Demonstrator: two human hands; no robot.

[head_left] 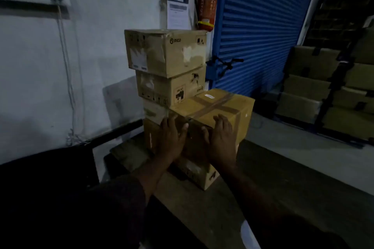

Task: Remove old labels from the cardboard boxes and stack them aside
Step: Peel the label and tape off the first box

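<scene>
So both hands are flat on the near face of the taped box (214, 107), fingers straight, gripping nothing.

That box sits right ahead on a lower box (202, 176), long axis running away toward the shutter (263, 26). Left hand (172, 139) and right hand (221, 139) look equally close. The stack (166, 66) touches its left side, so I'd guess it can't slide that way.
</scene>
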